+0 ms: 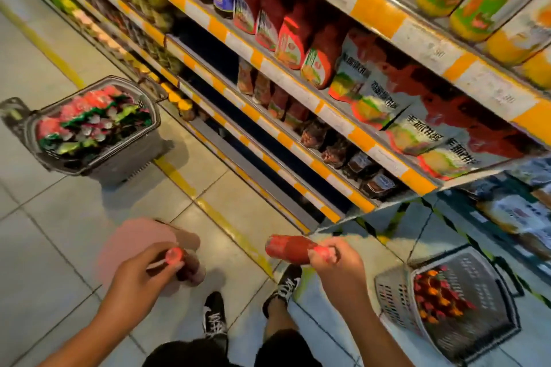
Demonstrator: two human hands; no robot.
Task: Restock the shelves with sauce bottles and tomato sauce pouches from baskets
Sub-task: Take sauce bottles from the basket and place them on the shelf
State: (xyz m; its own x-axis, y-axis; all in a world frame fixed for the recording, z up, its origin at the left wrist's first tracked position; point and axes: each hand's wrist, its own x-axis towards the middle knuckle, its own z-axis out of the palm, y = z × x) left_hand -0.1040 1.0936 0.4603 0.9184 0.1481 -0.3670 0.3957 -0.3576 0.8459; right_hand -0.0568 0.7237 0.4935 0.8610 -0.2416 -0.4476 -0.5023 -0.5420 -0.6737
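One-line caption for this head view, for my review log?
Each hand, left hand and right hand, grips a red sauce bottle by its cap before the orange-edged shelves, grey baskets flanking.

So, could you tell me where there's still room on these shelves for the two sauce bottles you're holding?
The middle shelf is packed with red bottles and pouches. The shelf below looks dark and bare left of its bottles, as far as the divider. Right of them, jars crowd it.

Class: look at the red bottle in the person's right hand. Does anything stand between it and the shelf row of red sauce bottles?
Nothing visible does. The right hand holds the red bottle by its cap end, low over the floor. Open air lies between it and the sauce row. The lower shelf edges jut out below that row, so the bottle must rise past them.
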